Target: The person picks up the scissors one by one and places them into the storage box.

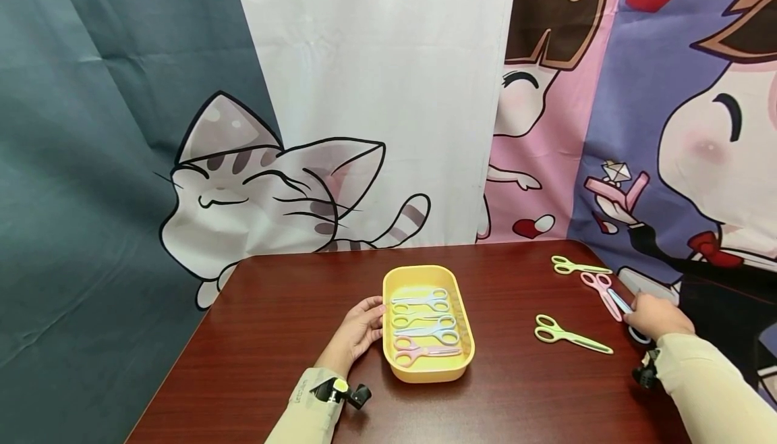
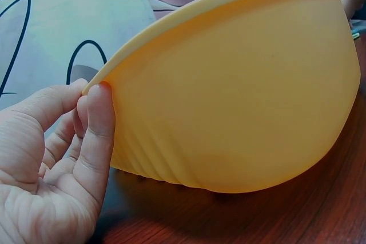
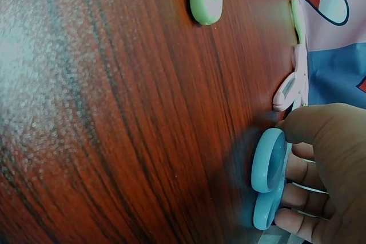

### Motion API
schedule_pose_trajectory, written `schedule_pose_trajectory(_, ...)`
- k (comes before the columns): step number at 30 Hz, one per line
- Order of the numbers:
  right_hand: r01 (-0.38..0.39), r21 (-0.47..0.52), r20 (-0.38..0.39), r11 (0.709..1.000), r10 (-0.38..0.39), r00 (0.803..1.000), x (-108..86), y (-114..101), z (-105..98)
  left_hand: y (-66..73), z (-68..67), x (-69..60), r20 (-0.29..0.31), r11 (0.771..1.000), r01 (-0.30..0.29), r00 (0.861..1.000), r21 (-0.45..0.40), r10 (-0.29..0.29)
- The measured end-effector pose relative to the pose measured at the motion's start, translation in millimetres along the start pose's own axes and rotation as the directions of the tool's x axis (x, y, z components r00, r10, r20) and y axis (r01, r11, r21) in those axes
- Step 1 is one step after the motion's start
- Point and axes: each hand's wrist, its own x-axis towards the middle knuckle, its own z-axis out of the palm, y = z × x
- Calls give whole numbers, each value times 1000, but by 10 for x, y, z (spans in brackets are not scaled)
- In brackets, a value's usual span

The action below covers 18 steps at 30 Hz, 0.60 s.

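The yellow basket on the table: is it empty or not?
Not empty: the head view shows pink scissors, blue scissors and green scissors lying inside the yellow basket.

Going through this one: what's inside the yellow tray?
The yellow tray holds upper blue scissors, green scissors, lower blue scissors and pink scissors. Anything directly beneath them is covered and cannot be seen.
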Motion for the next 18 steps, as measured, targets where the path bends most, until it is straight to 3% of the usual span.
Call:
schedule_pose_trajectory(10, 4, -2, 3, 1000, -4, 1000, -24, -37, -19, 3, 4, -1, 21, 1000, -15, 1000, -7, 15)
schedule_pose_trajectory(18, -62, 20, 17, 998, 61, 998, -56, -103, -66, 8, 10, 1, 11, 1000, -3, 1000, -3, 3)
